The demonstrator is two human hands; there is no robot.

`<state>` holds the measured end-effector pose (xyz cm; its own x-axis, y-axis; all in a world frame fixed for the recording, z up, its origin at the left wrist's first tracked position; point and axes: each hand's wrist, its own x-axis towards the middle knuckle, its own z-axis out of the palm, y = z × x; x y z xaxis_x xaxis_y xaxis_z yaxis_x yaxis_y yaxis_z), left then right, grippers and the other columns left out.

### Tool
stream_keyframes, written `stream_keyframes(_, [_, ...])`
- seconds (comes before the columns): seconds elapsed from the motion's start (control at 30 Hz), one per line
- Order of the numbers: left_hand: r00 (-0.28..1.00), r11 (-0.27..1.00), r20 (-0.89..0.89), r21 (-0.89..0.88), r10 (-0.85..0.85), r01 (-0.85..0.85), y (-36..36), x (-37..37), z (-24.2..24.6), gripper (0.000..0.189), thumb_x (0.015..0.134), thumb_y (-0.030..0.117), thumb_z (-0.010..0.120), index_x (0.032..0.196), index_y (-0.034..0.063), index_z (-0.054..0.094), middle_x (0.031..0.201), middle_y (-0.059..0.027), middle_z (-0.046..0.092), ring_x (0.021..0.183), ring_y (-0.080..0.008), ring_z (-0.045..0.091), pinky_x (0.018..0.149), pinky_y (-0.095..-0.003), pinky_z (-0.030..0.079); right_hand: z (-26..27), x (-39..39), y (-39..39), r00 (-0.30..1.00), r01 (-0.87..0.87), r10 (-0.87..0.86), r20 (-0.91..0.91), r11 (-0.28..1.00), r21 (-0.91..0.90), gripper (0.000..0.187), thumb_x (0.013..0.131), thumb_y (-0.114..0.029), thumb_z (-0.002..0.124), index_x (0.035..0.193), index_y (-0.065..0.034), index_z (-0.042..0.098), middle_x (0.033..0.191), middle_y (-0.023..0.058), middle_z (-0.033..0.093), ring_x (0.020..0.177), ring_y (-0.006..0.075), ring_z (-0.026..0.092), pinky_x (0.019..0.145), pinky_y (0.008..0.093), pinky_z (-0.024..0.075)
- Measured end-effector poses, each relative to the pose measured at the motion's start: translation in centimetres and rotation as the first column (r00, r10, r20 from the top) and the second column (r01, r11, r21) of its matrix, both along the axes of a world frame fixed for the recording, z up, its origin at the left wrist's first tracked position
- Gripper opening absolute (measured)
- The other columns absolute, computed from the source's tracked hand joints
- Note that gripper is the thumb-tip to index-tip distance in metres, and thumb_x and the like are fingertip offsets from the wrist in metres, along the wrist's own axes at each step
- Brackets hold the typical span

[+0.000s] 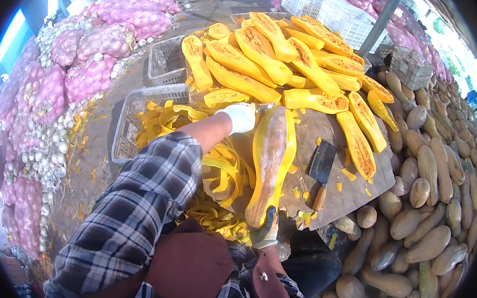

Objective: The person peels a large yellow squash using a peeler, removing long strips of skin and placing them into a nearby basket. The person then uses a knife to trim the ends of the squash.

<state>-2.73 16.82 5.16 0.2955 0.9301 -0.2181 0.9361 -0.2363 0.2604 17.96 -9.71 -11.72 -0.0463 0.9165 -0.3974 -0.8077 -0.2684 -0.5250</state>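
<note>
A long butternut-type squash point(272, 160) lies lengthwise on the board point(307, 131), its middle still in mottled skin and both sides bare yellow. My left hand point(239, 117), in a white glove, is closed around a small metal hand tool point(265, 106), apparently a peeler, at the squash's far end. The near end is gripped by my right hand point(266, 230), in a glove with dark-coated fingers. Right of the squash lies a cleaver point(322, 162) with a wooden handle. Yellow peel strips point(226, 165) lie left of the squash and below the board's edge.
Halved, peeled squashes point(263, 52) are heaped across the board's far side. A plastic crate point(125, 119) of peel and another crate point(168, 59) stand left. Unpeeled squashes point(428, 244) cover the ground at right. Pink net sacks point(127, 10) of onion-like bulbs line the left. A metal pole point(380, 23) rises behind.
</note>
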Motion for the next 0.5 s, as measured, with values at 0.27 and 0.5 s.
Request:
stream_keyframes(0.27, [0.970, 0.968, 0.003, 0.059, -0.243, 0.242, -11.9, 1.9, -3.8, 0.067, 0.085, 0.010, 0.048, 0.138, -0.0277, 0.032, 0.097, -0.0331, 0.065, 0.085, -0.0399, 0.068, 0.079, -0.0438, 0.055, -0.6, -0.7, -0.3, 0.997, 0.071, -0.072, -0.020, 0.997, -0.033, 0.054, 0.094, -0.046, 0.068, 0.136, -0.0132, 0.054, 0.122, 0.0056, 0.063, 0.112, 0.0253, 0.061, 0.096, 0.0431, 0.0514])
stream_keyframes(0.5, [0.963, 0.816, 0.207, -0.519, -0.170, 0.256, -23.1, 1.1, -0.4, 0.064, 0.090, 0.017, 0.056, 0.146, -0.0039, 0.035, 0.106, -0.0310, 0.067, 0.101, -0.0405, 0.067, 0.084, -0.0468, 0.053, -0.8, -0.3, -0.6, 0.956, 0.034, -0.036, 0.292, 0.999, 0.013, 0.057, 0.094, -0.040, 0.067, 0.138, -0.0062, 0.053, 0.126, 0.0091, 0.060, 0.114, 0.0251, 0.059, 0.095, 0.0401, 0.0518])
